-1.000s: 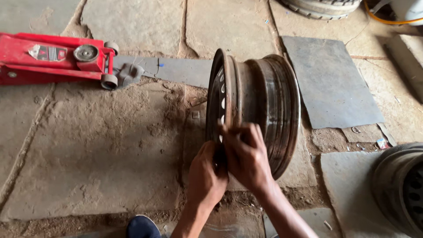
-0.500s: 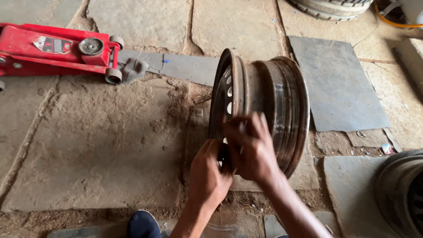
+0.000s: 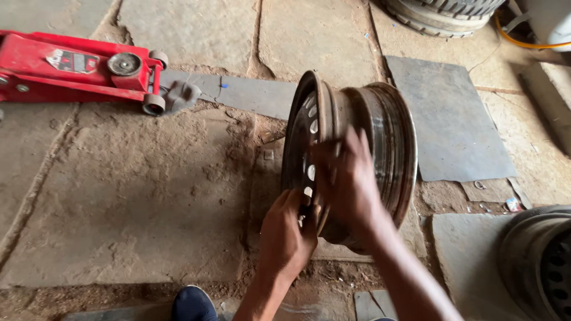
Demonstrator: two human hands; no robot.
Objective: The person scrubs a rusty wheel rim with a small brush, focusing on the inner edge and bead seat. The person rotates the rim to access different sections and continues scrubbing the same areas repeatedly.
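A bare, rusty steel wheel rim (image 3: 380, 125) stands upright on its edge on the stone floor, its holed face turned left. My left hand (image 3: 288, 232) grips the lower front lip of the rim, fingers curled around the edge. My right hand (image 3: 348, 178) lies blurred over the near side of the barrel, fingers spread against the metal. Both forearms reach up from the bottom of the view. The rim's near lower part is hidden behind my hands.
A red floor jack (image 3: 77, 68) lies at the upper left. A grey flat sheet (image 3: 452, 119) lies right of the rim. A second wheel (image 3: 541, 261) is at the lower right, a tyre (image 3: 440, 12) at the top. My blue shoe (image 3: 193, 304) shows at the bottom.
My right hand has slid up and across the rim's near side and is now blurred. The left hand keeps its grip on the lower lip. The camera has shifted slightly.
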